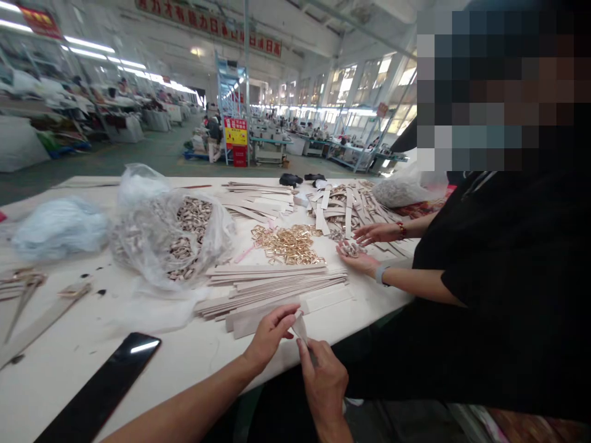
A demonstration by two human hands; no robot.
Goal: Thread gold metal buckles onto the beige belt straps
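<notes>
1. Nearest the camera: right hand (325, 372), lower end of a pale strip (300, 326) pinched between thumb and finger. Upper end gripped by the fingers of the left hand (272, 329). Strip bent between the two grips, held near the front edge of the surface (194, 363). Full length can't be told; partly covered by fingers.
2. Risk: strip likely to be creased or skewed if the ends are pulled unevenly. If either pinch is loosened, it could be dropped over the edge.
3. Just beyond the left hand: stack of flat strips (277, 289), laid loosely fanned. Could be knocked out of line if brushed by the left hand.
4. Behind the stack: heap of gold buckles (290, 245), some close to the strips. Could be scattered or mixed in if the stack is shoved back.
5. Left of the buckles: clear bag (138, 240), small pale pieces (191, 227) exposed at its mouth. Spill possible if tipped.
6. To the right: small pieces held in a co-worker's hands (362, 264). Arms might be bumped if both reach inward.
7. Front left: phone (101, 387) laid by the left forearm; could be nudged by it.
</notes>
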